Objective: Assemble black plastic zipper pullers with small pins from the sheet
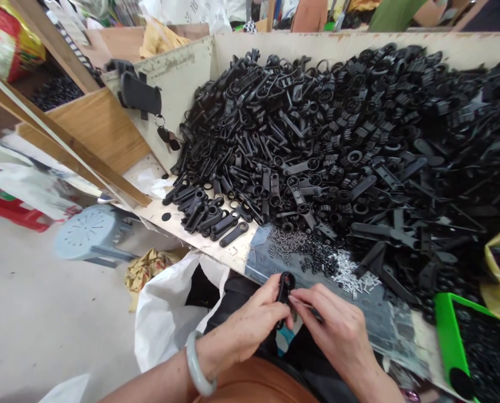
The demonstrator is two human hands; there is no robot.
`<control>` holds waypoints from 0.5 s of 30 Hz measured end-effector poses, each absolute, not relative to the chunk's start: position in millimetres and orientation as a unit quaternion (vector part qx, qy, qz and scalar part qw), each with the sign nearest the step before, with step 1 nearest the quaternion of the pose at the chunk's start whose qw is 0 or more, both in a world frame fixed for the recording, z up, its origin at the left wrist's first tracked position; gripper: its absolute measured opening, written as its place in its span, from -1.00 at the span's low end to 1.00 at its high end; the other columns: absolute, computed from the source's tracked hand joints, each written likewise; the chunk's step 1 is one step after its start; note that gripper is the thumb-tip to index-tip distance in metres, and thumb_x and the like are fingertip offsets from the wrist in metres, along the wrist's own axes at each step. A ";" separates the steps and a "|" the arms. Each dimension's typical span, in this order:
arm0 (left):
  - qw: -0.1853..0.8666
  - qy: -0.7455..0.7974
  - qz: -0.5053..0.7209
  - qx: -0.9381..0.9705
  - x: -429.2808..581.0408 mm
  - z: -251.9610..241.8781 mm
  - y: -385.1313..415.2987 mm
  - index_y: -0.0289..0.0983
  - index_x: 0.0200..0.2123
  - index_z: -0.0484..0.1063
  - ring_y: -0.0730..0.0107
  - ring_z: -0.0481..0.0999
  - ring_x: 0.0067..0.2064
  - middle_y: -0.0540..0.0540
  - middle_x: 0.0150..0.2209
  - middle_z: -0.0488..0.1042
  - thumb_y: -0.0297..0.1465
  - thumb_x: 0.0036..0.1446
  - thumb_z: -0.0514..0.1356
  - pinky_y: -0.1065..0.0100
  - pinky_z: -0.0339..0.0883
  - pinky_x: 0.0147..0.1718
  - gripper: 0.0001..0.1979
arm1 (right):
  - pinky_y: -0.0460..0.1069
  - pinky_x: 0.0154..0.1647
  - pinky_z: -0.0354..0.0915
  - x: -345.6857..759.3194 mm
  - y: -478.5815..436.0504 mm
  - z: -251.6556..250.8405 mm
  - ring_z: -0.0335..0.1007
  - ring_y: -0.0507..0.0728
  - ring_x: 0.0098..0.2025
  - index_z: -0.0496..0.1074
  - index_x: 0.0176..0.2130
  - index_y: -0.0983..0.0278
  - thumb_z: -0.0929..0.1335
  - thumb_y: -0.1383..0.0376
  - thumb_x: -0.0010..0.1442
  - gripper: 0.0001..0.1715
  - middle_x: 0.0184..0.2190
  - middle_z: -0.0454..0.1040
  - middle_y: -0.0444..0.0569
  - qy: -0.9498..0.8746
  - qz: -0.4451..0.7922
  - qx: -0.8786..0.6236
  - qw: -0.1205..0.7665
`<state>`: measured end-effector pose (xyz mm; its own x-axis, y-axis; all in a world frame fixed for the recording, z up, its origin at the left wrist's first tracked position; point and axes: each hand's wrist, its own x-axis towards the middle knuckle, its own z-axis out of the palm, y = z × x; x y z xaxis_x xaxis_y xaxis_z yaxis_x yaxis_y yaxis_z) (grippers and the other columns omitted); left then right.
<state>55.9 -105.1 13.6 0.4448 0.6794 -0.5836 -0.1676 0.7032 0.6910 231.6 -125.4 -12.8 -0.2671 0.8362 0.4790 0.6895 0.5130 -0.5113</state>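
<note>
My left hand (254, 322) is closed around a small black plastic part (284, 282) with a ring at its top, held over my lap at the table's front edge. A pale green bangle (196, 366) circles that wrist. My right hand (338, 327) pinches at the same part from the right, fingertips together; what they hold, if anything, is too small to name. Just beyond the hands lie small silver pins (350, 277) and tiny black pieces (317, 260) on the table. A huge heap of black plastic parts (338, 134) fills the table behind them.
A green tray (447, 330) of black pieces sits at the right front, a yellow bag (499, 280) beside it. A white sack (166, 319) hangs open below the table edge. A blue-grey stool (88, 232) stands on the floor at left. Keys (166, 134) hang on the left wall.
</note>
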 end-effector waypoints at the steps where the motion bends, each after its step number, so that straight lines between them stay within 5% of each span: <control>1: 0.804 0.452 0.265 0.280 55.7 13.4 -105.3 -0.22 -0.22 0.39 0.21 0.29 0.15 -0.08 -0.01 0.43 -0.54 -0.18 0.19 0.27 0.11 0.14 -0.65 | -0.14 -0.39 0.32 232.0 -125.8 -13.6 0.50 -0.01 -0.46 0.51 -0.21 0.28 0.31 0.34 0.46 -0.80 -0.44 0.53 -0.09 -0.792 0.097 -0.481 0.364; 15: 0.809 0.425 0.274 0.299 54.7 4.2 -107.8 -0.21 -0.24 0.30 0.39 0.31 -0.19 0.00 -0.24 0.38 -0.51 -0.12 0.20 0.32 0.17 -0.13 -0.70 | -0.11 -0.36 0.37 231.1 -133.7 -18.9 0.51 0.01 -0.45 0.52 -0.11 0.32 0.32 0.38 0.45 -0.84 -0.41 0.56 -0.06 -0.804 0.056 -0.470 0.361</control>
